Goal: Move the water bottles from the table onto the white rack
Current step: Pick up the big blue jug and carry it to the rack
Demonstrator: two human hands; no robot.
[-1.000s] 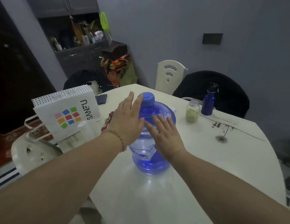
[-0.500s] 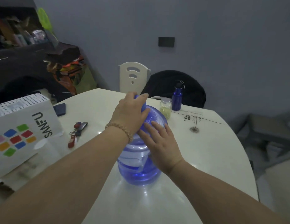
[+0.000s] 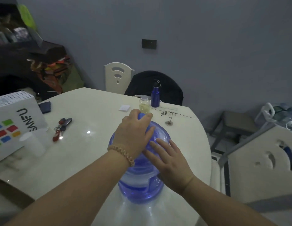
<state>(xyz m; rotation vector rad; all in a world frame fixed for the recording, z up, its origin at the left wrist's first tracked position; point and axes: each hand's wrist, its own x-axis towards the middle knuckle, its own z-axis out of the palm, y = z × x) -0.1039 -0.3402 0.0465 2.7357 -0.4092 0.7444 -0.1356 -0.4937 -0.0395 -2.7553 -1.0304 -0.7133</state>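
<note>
A large clear-blue water jug (image 3: 138, 183) stands upright on the white table (image 3: 86, 154) close in front of me. My left hand (image 3: 134, 134) grips its blue cap and neck from above, hiding most of the cap. My right hand (image 3: 169, 162) lies flat with straight fingers against the jug's right shoulder. A small dark-blue metal bottle (image 3: 155, 95) stands at the table's far edge. At the far right, a white rack (image 3: 269, 111) holds several blurry bottles.
A jar (image 3: 144, 106) of pale contents stands beside the metal bottle. Keys (image 3: 61, 128), a dark phone (image 3: 45, 107), a white printed bag (image 3: 11, 124) and a clear cup (image 3: 33, 144) lie at the left. White chairs (image 3: 262, 162) stand at the right and behind the table.
My left hand closed down over the jug's cap from an open reach. The right hand stays flat on the jug's side. My view swung right, bringing the rack and right chair in.
</note>
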